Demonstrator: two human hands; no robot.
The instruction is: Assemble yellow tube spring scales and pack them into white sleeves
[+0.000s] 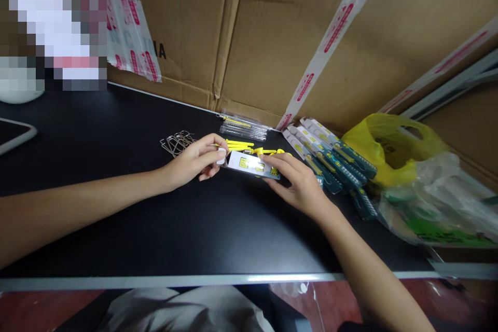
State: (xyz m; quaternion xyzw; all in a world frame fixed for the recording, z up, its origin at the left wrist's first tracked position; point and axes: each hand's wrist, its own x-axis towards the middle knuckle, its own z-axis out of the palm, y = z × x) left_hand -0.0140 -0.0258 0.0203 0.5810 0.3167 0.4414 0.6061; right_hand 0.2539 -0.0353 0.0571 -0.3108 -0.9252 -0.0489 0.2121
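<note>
The right hand (298,181) grips the right end of a printed carton (252,163) just above the black tabletop (175,238), seemingly to steady it while the left hand (200,161) pinches the white flap at its left end. Yellow pieces (239,144) lie just behind the carton and bent wires (177,142) behind the left hand, probably for easy reach; similar cartons (330,153) lie to the right, perhaps out of the way

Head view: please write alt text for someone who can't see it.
The left hand and right hand hold a printed box over a black table. Yellow pieces and bent metal wires lie beyond; similar boxes and plastic bags sit at right.
</note>
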